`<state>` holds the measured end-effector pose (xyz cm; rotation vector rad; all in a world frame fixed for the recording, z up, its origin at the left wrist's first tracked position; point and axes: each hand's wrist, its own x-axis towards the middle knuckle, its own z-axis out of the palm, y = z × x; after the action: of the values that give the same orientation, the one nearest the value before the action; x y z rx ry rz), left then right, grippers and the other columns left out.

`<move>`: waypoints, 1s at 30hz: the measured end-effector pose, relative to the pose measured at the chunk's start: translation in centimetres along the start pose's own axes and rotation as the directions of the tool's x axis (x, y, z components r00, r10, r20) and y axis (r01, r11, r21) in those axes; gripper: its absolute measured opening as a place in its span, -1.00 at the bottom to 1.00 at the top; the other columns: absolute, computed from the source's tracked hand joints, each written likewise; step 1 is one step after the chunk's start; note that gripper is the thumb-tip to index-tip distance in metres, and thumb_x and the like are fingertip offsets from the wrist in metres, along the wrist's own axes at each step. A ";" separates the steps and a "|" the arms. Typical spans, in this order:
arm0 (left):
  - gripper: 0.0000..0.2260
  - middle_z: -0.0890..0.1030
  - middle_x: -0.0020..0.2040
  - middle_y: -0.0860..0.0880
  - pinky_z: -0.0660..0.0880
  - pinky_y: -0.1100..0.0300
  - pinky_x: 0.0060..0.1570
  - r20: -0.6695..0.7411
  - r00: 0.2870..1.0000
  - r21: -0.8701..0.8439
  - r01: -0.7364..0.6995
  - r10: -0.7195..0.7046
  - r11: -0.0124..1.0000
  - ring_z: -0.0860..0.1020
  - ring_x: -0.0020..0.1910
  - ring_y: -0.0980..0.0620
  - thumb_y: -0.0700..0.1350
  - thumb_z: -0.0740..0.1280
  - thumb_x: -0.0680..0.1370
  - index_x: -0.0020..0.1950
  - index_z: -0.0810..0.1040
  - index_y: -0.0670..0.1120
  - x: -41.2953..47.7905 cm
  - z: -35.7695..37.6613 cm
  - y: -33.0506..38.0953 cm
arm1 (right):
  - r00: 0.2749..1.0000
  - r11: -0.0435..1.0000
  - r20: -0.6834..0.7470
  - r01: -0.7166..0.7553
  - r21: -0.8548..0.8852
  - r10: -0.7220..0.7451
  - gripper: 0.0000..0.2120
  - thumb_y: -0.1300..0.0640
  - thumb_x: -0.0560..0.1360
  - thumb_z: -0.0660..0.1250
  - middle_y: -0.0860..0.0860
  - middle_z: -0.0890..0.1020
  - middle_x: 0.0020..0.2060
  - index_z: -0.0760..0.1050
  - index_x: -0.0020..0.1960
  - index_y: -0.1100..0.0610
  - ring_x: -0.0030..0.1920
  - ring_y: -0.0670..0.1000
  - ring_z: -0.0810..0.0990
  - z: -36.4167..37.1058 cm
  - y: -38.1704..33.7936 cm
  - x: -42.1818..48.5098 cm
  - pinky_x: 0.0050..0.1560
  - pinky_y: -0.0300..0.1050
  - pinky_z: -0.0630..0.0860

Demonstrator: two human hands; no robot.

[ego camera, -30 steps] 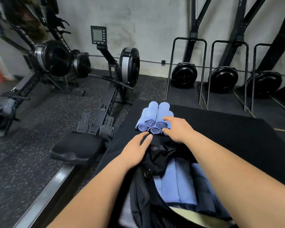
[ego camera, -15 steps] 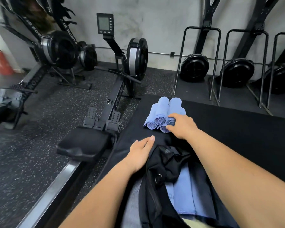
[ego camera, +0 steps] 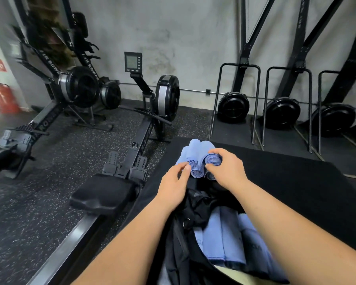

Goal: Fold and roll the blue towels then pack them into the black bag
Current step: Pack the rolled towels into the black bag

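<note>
Packing: right hand (ego camera: pixel 227 171) fingers gripping rolled towel (ego camera: pixel 213 161); left hand (ego camera: pixel 173 182) touching pile (ego camera: pixel 196 171), grip unclear; next lifting into black bag (ego camera: pixel 179 243).

Rowing machine (ego camera: pixel 167 97) beside black mat (ego camera: pixel 296 182), red cylinder (ego camera: pixel 6 97) far left

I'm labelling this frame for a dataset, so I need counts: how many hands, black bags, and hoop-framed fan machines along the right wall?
Hands: 2, the left hand and the right hand, which pinches a rolled blue towel
Black bag: 1
Hoop-framed fan machines: 3
Total: 6
</note>
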<state>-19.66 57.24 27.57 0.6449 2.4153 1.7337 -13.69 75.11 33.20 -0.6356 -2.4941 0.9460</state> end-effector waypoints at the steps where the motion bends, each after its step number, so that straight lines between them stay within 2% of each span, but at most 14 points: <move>1: -0.67 0.64 0.26 0.16 0.39 0.33 0.18 -0.027 1.000 -0.006 -0.010 0.009 1.000 0.57 0.22 0.19 0.14 0.23 0.72 0.39 0.60 0.06 -0.3 -0.1 1.1 | 1.000 1.000 0.007 0.010 0.021 -0.010 -0.54 0.10 0.39 0.49 -0.18 0.68 0.14 0.60 0.27 -0.16 0.13 -0.04 0.63 -0.4 -0.3 -1.0 0.16 -0.15 0.50; 4: -0.71 0.67 0.16 0.15 0.47 0.19 0.19 -0.038 0.999 -0.030 0.012 -0.013 0.999 0.61 0.16 0.11 0.13 0.20 0.72 0.29 0.62 0.08 -0.8 0.1 3.2 | 0.997 0.993 0.027 0.071 0.096 -0.074 -0.51 0.16 0.36 0.45 -0.21 0.69 0.10 0.62 0.25 -0.20 -0.02 -0.12 0.67 -1.5 -1.0 -4.7 0.16 -0.17 0.56; 6: -0.67 0.70 0.13 0.11 0.55 -0.04 0.27 -0.028 0.997 -0.105 0.062 -0.065 0.993 0.66 0.15 0.03 0.26 0.20 0.63 0.22 0.61 0.14 -0.3 0.7 2.7 | 0.991 0.984 0.044 0.123 0.131 -0.130 -0.51 0.20 0.36 0.43 -0.20 0.70 0.00 0.64 0.21 -0.22 -0.13 -0.21 0.64 -2.2 -1.2 -7.1 0.07 -0.27 0.55; 7: -0.60 0.70 0.17 0.08 0.56 -0.16 0.29 -0.022 0.994 -0.160 0.101 -0.106 0.982 0.67 0.18 -0.02 0.33 0.21 0.57 0.26 0.59 0.17 -0.2 1.0 2.1 | 0.986 0.978 0.057 0.148 0.148 -0.158 -0.52 0.22 0.37 0.43 -0.20 0.70 -0.03 0.65 0.19 -0.22 -0.13 -0.24 0.63 -2.6 -1.3 -8.4 0.03 -0.35 0.51; 9: -0.41 0.67 0.24 0.03 0.54 -0.23 0.32 -0.006 0.989 -0.240 0.144 -0.150 0.960 0.65 0.21 -0.05 0.36 0.25 0.48 0.45 0.49 0.15 -0.9 1.2 2.2 | 0.977 0.970 0.088 0.179 0.168 -0.195 -0.55 0.23 0.40 0.43 -0.25 0.68 -0.02 0.66 0.15 -0.24 -0.08 -0.26 0.61 -3.1 -1.4 -10.7 0.01 -0.44 0.45; 12: -0.35 0.72 -0.02 0.05 0.59 -0.22 0.27 0.057 0.984 -0.328 0.179 -0.169 0.928 0.67 0.05 -0.01 0.12 0.35 0.47 0.56 0.36 0.06 -4.9 0.3 5.3 | 0.964 0.962 0.157 0.183 0.200 -0.216 -0.63 0.23 0.47 0.37 -0.25 0.69 -0.04 0.65 0.07 -0.23 -0.06 -0.19 0.61 -3.7 -1.2 -12.8 0.03 -0.33 0.48; 15: -0.38 0.75 0.00 0.01 0.63 -0.18 0.22 0.131 0.973 -0.391 0.225 -0.188 0.893 0.72 0.03 0.03 -0.06 0.44 0.52 0.56 0.35 0.04 -7.4 0.0 6.0 | 0.971 0.973 0.194 0.098 0.210 -0.140 -0.71 0.22 0.56 0.25 -0.12 0.61 -0.24 0.59 0.00 -0.17 -0.24 -0.13 0.51 -4.4 -1.0 -13.8 -0.08 -0.14 0.46; 18: -0.45 0.76 -0.08 0.06 0.64 -0.17 0.21 0.164 0.960 -0.402 0.275 -0.227 0.873 0.73 0.04 0.01 -0.18 0.42 0.58 0.55 0.36 0.04 -9.0 -0.3 6.3 | 0.978 0.960 0.205 -0.036 0.276 -0.023 -0.93 0.04 0.68 0.22 -0.04 0.69 -0.12 0.47 0.06 0.01 -0.07 -0.03 0.67 -5.2 -0.8 -14.3 0.13 0.07 0.60; 21: -0.44 0.74 -0.15 0.08 0.63 -0.17 0.23 0.233 0.952 -0.396 0.278 -0.197 0.875 0.72 0.01 0.02 -0.21 0.39 0.59 0.57 0.36 0.04 -10.6 -0.2 6.6 | 0.976 0.959 0.215 -0.102 0.263 0.045 -0.73 -0.14 0.66 0.29 0.04 0.69 -0.12 0.40 0.10 0.06 -0.13 0.07 0.72 -5.6 -0.5 -14.5 0.13 0.17 0.63; 23: -0.41 0.73 -0.16 0.05 0.61 -0.20 0.25 0.269 0.945 -0.394 0.285 -0.186 0.874 0.69 -0.08 0.04 -0.22 0.37 0.58 0.60 0.33 0.04 -11.3 0.2 6.4 | 0.963 0.934 0.255 -0.172 0.313 0.092 -0.69 -0.14 0.63 0.36 0.08 0.63 -0.11 0.39 0.12 0.08 -0.17 0.09 0.67 -5.7 -0.3 -14.7 0.07 0.16 0.67; 25: -0.34 0.75 -0.03 0.04 0.62 -0.14 0.24 0.304 0.938 -0.392 0.284 -0.168 0.875 0.67 -0.12 0.09 -0.20 0.36 0.57 0.64 0.24 0.04 -12.1 0.5 6.0 | 0.933 0.856 0.323 -0.291 0.427 0.156 -0.67 -0.10 0.61 0.41 0.14 0.60 -0.08 0.41 0.15 0.11 -0.18 0.11 0.61 -5.7 -0.2 -15.0 0.00 0.09 0.70; 27: -0.34 0.73 0.16 0.04 0.65 0.03 0.05 0.332 0.930 -0.379 0.281 -0.154 0.882 0.69 -0.06 0.10 -0.24 0.35 0.63 0.67 0.17 0.02 -12.6 0.7 5.7 | 0.909 0.786 0.373 -0.365 0.498 0.186 -0.71 0.01 0.62 0.43 0.14 0.59 -0.12 0.43 0.16 0.16 -0.28 0.08 0.59 -6.0 -0.3 -15.5 -0.21 -0.08 0.62; 29: -0.33 0.69 0.24 0.02 0.63 0.13 -0.07 0.334 0.930 -0.347 0.270 -0.150 0.898 0.71 0.03 0.06 -0.27 0.35 0.66 0.68 0.12 -0.02 -12.8 0.7 5.4 | 0.904 0.748 0.372 -0.395 0.534 0.212 -0.80 0.14 0.62 0.44 0.10 0.60 -0.18 0.46 0.14 0.18 -0.44 -0.03 0.59 -6.1 0.0 -15.9 -0.42 -0.21 0.51; 30: -0.32 0.66 0.27 0.00 0.63 0.16 -0.09 0.331 0.932 -0.324 0.259 -0.147 0.910 0.71 0.05 0.03 -0.28 0.36 0.66 0.69 0.10 -0.03 -12.8 0.7 5.2 | 0.902 0.737 0.367 -0.404 0.542 0.225 -0.82 0.17 0.61 0.44 0.09 0.60 -0.19 0.48 0.13 0.17 -0.46 -0.05 0.58 -6.1 0.3 -15.8 -0.46 -0.23 0.48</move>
<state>-6.41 54.20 30.01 0.5344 1.8234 1.7771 2.42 69.86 34.02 -0.7525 -2.1085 1.9905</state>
